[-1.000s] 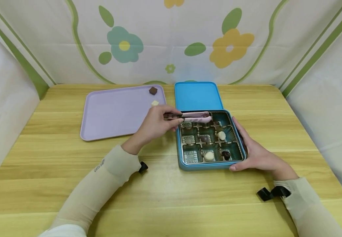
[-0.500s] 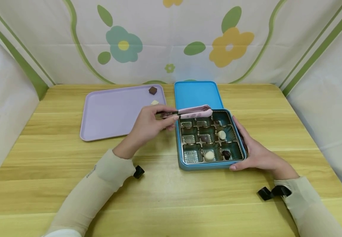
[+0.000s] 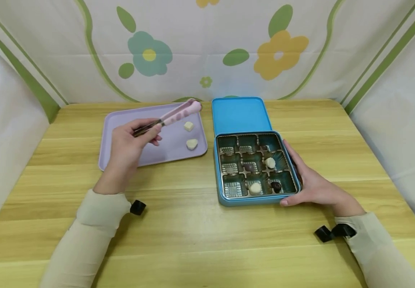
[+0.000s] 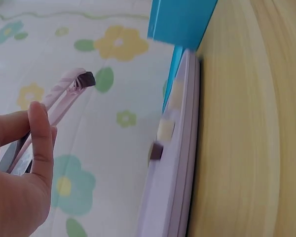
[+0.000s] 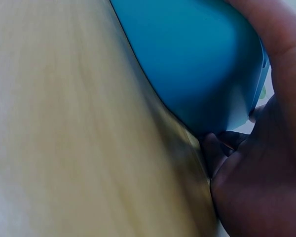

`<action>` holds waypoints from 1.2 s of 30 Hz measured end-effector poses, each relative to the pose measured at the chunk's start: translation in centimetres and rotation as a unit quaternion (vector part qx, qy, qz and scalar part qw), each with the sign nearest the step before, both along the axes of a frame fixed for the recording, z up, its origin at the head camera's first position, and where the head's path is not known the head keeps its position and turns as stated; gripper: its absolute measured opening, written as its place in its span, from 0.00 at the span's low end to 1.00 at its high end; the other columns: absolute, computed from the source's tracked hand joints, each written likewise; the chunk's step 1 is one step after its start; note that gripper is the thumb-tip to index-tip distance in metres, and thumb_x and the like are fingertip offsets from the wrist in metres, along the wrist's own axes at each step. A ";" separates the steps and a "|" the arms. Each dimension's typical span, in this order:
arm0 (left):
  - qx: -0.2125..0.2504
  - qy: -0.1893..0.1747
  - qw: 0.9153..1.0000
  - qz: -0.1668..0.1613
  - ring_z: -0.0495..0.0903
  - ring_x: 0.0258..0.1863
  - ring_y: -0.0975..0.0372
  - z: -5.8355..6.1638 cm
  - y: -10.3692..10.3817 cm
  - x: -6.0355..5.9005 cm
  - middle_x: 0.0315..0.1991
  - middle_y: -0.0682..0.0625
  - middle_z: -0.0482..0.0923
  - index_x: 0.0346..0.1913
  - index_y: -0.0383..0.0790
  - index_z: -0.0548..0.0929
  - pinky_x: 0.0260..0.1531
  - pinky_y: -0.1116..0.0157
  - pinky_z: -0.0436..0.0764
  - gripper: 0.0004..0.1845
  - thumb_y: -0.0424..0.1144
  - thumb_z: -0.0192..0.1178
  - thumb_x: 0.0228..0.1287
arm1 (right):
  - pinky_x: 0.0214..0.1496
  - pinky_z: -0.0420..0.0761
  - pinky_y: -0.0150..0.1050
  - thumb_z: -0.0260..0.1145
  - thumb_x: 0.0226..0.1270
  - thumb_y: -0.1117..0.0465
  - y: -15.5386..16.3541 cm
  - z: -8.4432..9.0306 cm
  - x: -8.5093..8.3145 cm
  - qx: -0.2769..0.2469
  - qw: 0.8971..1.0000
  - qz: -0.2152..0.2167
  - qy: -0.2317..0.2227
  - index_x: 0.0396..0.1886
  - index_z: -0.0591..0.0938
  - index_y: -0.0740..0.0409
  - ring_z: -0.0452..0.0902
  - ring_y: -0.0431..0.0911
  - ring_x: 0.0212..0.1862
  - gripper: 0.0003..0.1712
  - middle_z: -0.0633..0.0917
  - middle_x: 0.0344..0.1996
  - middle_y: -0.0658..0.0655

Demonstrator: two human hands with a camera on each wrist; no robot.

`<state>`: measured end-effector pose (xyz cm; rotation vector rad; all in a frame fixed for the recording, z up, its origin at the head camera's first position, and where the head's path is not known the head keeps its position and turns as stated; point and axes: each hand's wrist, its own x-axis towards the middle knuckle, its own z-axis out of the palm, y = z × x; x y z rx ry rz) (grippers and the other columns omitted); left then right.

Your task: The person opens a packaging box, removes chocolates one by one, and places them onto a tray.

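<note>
My left hand (image 3: 146, 131) grips pink tongs (image 3: 178, 112), whose tips hover over the back right corner of the lilac tray (image 3: 135, 156). In the left wrist view the tongs (image 4: 59, 101) pinch a small dark piece (image 4: 86, 79). Two white pieces (image 3: 188, 126) (image 3: 192, 144) lie on the tray, and the left wrist view also shows a brown piece (image 4: 156, 150) there. My right hand (image 3: 302, 182) holds the right side of the blue tin (image 3: 223, 200); its fingers lie along the edge and the thumb is at the front corner. Two white sweets (image 3: 270, 163) (image 3: 254, 188) and a dark one (image 3: 275, 186) sit in its compartments.
The tin's blue lid (image 3: 240, 116) lies open behind it, touching the tray's right side. Both stand on a wooden table (image 3: 193, 240) walled in by flowered cloth at the back and plain white sides. Black straps (image 3: 331, 232) show at both wrists.
My left hand swung the tongs from over the tin leftward and back to the tray. A second white piece now lies on the tray. The right hand has stayed on the tin.
</note>
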<state>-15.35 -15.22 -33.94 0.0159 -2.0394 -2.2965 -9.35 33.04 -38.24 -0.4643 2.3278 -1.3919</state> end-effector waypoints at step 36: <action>0.113 -0.244 0.954 0.135 0.87 0.27 0.66 -3.4 -6.5 -2.8 0.30 0.51 0.90 0.39 0.42 0.90 0.33 0.74 0.88 0.03 0.31 0.71 0.72 | 0.67 0.68 0.17 0.89 0.46 0.71 -0.1 0.2 0.1 -0.002 1.000 -0.005 -0.006 0.88 0.31 0.24 0.61 0.37 0.77 0.92 0.38 0.90 0.52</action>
